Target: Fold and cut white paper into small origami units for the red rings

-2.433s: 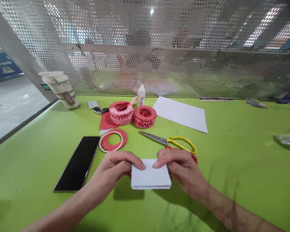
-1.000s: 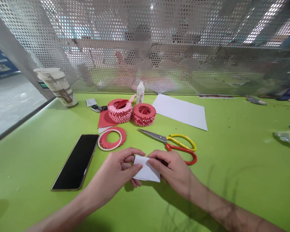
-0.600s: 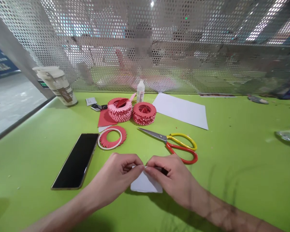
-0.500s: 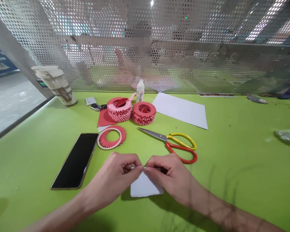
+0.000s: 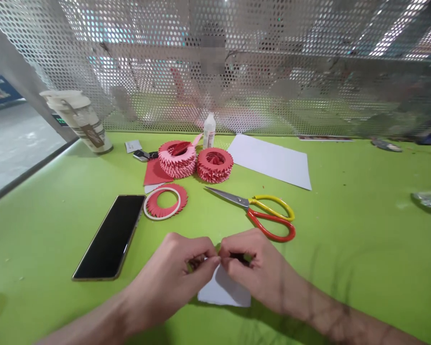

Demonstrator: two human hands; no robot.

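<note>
Both my hands meet at the top edge of a small white paper (image 5: 224,290) near the front of the green table. My left hand (image 5: 187,268) pinches that edge between thumb and curled fingers. Close against it, my right hand (image 5: 253,261) pinches the same edge from the other side. The paper hangs below the fingertips, its lower edge showing; its upper corners are hidden by my fingers. Beyond my hands lie scissors (image 5: 247,202) with one yellow and one red handle, blades pointing left.
Left of my hands are a phone (image 5: 111,237) and a white ring (image 5: 145,206) on a red pleated one. Behind stand pink (image 5: 177,167) and red (image 5: 215,173) paper rings, a glue bottle (image 5: 209,132), a white sheet (image 5: 273,163) and a cup (image 5: 84,124).
Both hands and the small paper have shifted slightly right and toward me. The pinching fingertips remain close together. The whole view has tilted a little.
</note>
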